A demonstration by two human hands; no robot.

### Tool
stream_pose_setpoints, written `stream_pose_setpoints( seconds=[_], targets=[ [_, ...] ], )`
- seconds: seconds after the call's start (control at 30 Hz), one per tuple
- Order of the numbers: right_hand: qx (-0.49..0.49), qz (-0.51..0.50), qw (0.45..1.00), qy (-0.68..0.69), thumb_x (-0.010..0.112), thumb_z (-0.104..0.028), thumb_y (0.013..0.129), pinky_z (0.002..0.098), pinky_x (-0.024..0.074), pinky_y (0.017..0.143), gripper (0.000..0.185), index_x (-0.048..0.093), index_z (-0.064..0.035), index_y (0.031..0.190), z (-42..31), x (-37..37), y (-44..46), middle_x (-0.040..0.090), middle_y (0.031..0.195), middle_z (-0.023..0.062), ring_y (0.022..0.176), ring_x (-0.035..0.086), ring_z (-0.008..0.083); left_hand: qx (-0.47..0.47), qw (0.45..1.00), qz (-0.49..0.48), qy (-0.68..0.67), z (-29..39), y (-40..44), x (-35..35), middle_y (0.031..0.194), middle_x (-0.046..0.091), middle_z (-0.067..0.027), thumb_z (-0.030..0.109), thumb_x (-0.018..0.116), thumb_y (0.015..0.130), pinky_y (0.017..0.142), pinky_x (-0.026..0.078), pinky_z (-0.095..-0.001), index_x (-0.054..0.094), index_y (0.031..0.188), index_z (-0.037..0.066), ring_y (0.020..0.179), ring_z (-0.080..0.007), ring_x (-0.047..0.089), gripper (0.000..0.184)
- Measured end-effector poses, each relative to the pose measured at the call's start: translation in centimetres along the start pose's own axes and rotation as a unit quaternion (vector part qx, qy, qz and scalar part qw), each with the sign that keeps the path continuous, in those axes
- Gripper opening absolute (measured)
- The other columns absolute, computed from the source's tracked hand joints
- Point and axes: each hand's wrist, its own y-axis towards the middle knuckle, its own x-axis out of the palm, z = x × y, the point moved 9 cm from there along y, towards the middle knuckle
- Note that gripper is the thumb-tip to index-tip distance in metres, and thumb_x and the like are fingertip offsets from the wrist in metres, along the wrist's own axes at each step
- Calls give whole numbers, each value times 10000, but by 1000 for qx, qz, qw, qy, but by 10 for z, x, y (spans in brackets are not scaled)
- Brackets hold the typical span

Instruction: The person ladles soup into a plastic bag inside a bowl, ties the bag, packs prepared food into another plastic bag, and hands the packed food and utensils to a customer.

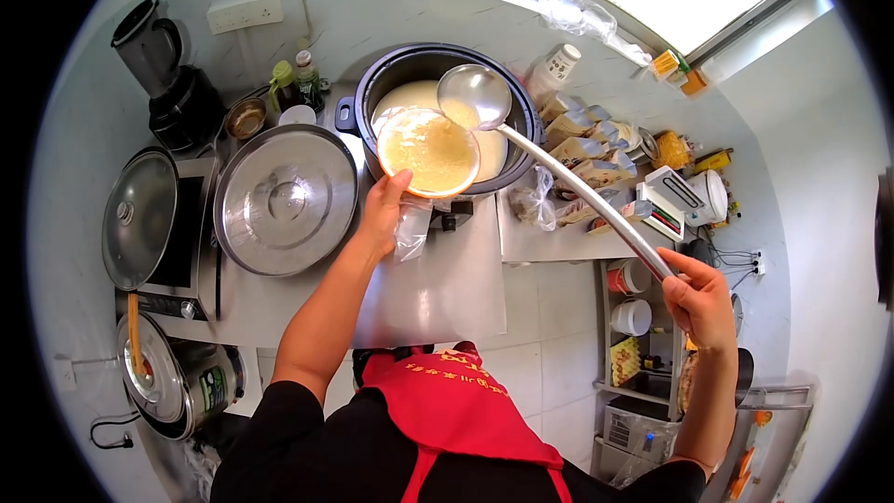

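My left hand [384, 211] grips the near rim of a bowl [428, 153] that holds a pale yellow, porridge-like food. A clear plastic bag [413, 229] hangs below the bowl by that hand. My right hand [697, 296] is closed round the end of a long-handled metal ladle [577, 188]. The ladle's round head is over the large dark pot [523, 112], just above and right of the bowl, and some of the yellow food shows at its lower edge. Inside the pot is a pale, creamy liquid, partly hidden by the bowl and ladle.
A large metal lid [286, 199] lies on the steel counter [438, 289] left of the pot. Farther left stand a blender [168, 74] and a glass lid [140, 219]. Paper bags [596, 154] and paper cups [556, 70] crowd the right. A shelf rack [643, 391] stands lower right.
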Motion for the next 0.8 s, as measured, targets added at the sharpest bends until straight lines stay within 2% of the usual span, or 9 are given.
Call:
stream_pose_setpoints(
  seconds=[0.03,0.2,0.27,0.4,0.47,0.67,0.73,0.77,0.8],
  targets=[
    [-13,-4,1000,11,607,-55,878,181,225,346,390,555,55,1248,1,-2,6,504,578,-19,393,335,10,4,1000,-1,-7,1,-1,1,1038,644,-80,349,593,916,814,502,-295,547,1163,3,906,-144,623,427],
    [-11,-8,1000,17,592,-51,877,186,241,350,406,541,52,1267,23,-1,51,503,588,-10,401,341,21,14,999,-3,-35,8,-14,8,1083,633,-86,341,580,925,849,494,-304,525,1198,-2,946,-151,617,442],
    [2,7,999,-41,618,-60,856,199,284,384,413,564,33,1255,33,9,76,510,609,-11,446,386,37,-9,1000,-4,-21,4,-19,6,1130,617,-93,332,559,937,880,483,-312,499,1236,-10,998,-161,604,457],
    [-28,12,997,-73,650,-74,826,223,371,486,384,620,15,1198,78,35,140,568,671,4,558,492,61,3,1000,-16,-24,3,-31,7,1173,600,-104,321,539,948,899,476,-317,476,1266,-24,1035,-171,592,474],
    [-30,3,996,-87,651,-73,825,225,380,488,387,617,18,1199,94,49,168,580,679,12,560,503,66,18,1000,6,21,6,-39,6,1107,631,-123,361,515,947,817,503,-313,507,1232,-31,940,-171,618,485],
    [-26,-22,997,-75,657,-78,825,238,407,485,387,614,27,1196,131,83,229,593,645,32,540,526,89,2,1000,10,4,5,-69,17,1136,621,-132,380,498,947,828,501,-315,491,1249,-39,985,-179,609,516],
    [23,-46,997,-51,650,-78,833,235,417,480,357,630,11,1178,137,93,236,602,644,47,537,530,86,-14,1000,7,7,0,-77,14,1161,607,-135,368,515,942,846,498,-317,463,1273,-41,1002,-185,607,529],
    [39,-32,996,-79,650,-101,841,298,452,507,351,632,-9,1179,139,93,238,622,637,85,530,556,146,-29,1000,0,6,-5,-81,13,1185,593,-138,356,533,936,864,495,-318,436,1297,-43,1019,-191,604,547],
    [42,-34,996,-77,650,-101,841,298,452,507,351,632,-9,1179,146,95,243,622,637,85,530,556,146,-31,999,2,7,-9,-84,10,1185,593,-138,356,533,936,864,495,-318,436,1297,-43,1019,-191,604,547]
  ],
)
